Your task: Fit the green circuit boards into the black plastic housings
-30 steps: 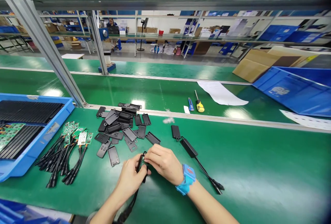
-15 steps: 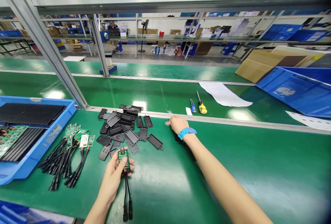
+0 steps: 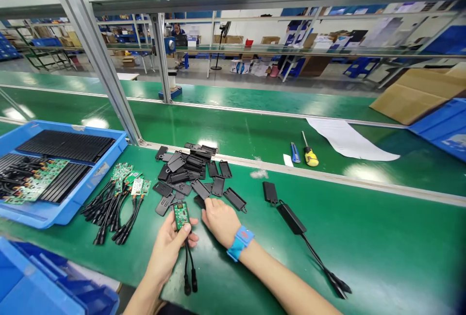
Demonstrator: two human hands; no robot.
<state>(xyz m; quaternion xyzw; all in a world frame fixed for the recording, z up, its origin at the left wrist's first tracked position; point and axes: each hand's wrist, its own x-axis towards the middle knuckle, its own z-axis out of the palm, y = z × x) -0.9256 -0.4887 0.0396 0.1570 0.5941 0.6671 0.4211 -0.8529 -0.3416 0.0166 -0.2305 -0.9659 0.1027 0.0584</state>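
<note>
My left hand [image 3: 171,237] is closed around a green circuit board [image 3: 181,214] seated in a black plastic case, thumb pressed on its lower end. Two black cables [image 3: 190,273] with plugs hang from it. Close by on the right, my right hand [image 3: 221,222], with a blue wristband [image 3: 240,243], has its fingers curled onto a black plastic cover [image 3: 199,202] at the near edge of a pile of black case halves [image 3: 187,167]. My fingers partly hide that cover. Further right lies a closed black case [image 3: 291,218] with cables, touching another black case piece [image 3: 270,191].
Circuit boards with cables [image 3: 120,198] lie left of the pile, beside a blue tray [image 3: 98,172] of black parts and boards. A utility knife [image 3: 294,153], screwdriver [image 3: 309,155] and paper sheet [image 3: 349,141] lie beyond the rail. A metal post [image 3: 102,62] rises at left.
My right hand has moved left from near the rail to the pile's near edge, uncovering the closed case with cables. My left hand still holds the board. The view has turned right.
</note>
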